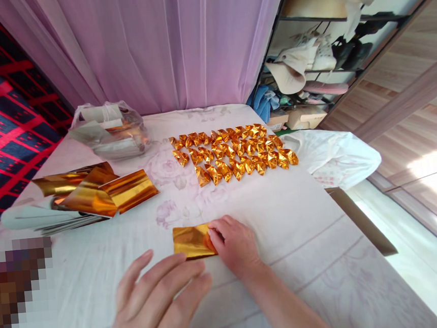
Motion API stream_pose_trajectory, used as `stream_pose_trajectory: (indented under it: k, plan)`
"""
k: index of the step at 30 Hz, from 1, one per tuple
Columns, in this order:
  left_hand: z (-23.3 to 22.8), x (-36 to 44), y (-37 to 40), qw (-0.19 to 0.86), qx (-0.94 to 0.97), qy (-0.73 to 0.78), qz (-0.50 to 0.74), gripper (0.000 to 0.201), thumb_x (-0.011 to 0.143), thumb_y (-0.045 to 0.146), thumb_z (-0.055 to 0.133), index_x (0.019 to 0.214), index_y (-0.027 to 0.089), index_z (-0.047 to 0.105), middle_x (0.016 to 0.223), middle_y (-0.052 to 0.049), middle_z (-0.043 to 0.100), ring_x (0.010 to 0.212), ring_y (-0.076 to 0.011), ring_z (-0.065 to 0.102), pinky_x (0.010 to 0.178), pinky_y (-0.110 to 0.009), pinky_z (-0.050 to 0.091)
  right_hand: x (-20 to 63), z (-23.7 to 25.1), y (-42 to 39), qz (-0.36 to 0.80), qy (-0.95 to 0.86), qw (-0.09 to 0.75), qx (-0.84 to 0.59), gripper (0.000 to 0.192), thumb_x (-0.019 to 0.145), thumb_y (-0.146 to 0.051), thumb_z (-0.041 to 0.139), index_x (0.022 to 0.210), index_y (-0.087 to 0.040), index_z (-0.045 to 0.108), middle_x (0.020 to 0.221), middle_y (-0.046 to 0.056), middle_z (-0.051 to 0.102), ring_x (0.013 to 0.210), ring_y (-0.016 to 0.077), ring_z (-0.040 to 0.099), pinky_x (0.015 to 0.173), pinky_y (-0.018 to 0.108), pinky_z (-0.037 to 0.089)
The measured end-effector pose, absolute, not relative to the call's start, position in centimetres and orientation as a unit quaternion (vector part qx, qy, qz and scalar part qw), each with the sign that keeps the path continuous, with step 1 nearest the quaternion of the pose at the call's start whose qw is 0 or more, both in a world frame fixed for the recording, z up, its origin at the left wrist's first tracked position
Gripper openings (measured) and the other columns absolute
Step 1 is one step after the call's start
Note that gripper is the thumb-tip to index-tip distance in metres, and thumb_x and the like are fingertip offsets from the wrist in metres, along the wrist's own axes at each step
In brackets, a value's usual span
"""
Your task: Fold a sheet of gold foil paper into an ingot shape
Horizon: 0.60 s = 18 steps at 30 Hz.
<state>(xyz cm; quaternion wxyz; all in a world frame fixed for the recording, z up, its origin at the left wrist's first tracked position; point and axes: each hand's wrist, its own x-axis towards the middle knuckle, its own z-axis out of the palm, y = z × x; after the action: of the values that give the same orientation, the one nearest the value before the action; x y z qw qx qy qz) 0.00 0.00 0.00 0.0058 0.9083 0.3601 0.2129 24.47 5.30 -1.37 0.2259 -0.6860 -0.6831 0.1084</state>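
Note:
A folded rectangle of gold foil paper [190,238] lies on the table in front of me. My right hand [235,241] is closed on its right end, with the fingertips curled over the edge. My left hand [161,296] hovers nearer to me, just below the foil's near edge, its fingers stretched out and holding nothing. Beyond the foil, several folded gold foil pieces [237,167] stand in three rows. To the left lies a loose pile of gold foil sheets [132,189], some with pale backs showing.
A clear plastic bag [112,132] with paper packs stands at the table's far left. A white plastic bag [340,156] hangs by the right edge. Behind are a purple curtain [154,47] and a shelf with shoes and hats [290,71]. A floral cloth [303,218] covers the table.

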Motion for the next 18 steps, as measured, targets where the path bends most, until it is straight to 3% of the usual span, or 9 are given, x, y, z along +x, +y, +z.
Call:
stream_pose_trajectory:
  k: [3, 8, 18]
  plan:
    - [1.3, 4.1, 3.3, -0.028, 0.928, 0.325, 0.181, 0.046, 0.096, 0.05, 0.049, 0.132, 0.023, 0.057, 0.129, -0.008, 0.064, 0.12, -0.0275, 0.056, 0.111, -0.05, 0.037, 24.4, -1.3, 5.3, 0.112, -0.683, 0.217, -0.689, 0.011, 0.088, -0.018, 0.061, 0.087, -0.025, 0.069, 0.083, -0.001, 0.069, 0.074, 0.0131, 0.063, 0.065, 0.023, 0.039]
    - [-0.2, 6.1, 4.1, -0.057, 0.924, 0.34, 0.164, 0.05, 0.098, 0.051, 0.043, 0.133, 0.018, 0.056, 0.13, -0.01, 0.064, 0.122, -0.027, 0.055, 0.113, -0.047, 0.033, 24.5, -1.4, 5.2, 0.111, -0.682, 0.228, -0.686, 0.011, 0.089, -0.018, 0.061, 0.09, -0.025, 0.07, 0.084, -0.001, 0.069, 0.075, 0.014, 0.065, 0.066, 0.024, 0.039]
    - [-1.7, 5.7, 3.6, -0.052, 0.926, 0.345, 0.142, 0.048, 0.098, 0.048, 0.045, 0.132, 0.016, 0.057, 0.135, -0.01, 0.062, 0.123, -0.0278, 0.057, 0.108, -0.048, 0.037, 24.8, -2.1, 5.1, 0.115, -0.682, 0.267, -0.671, 0.011, 0.089, -0.019, 0.059, 0.091, -0.024, 0.069, 0.085, 0.0, 0.07, 0.075, 0.0148, 0.065, 0.068, 0.024, 0.041]
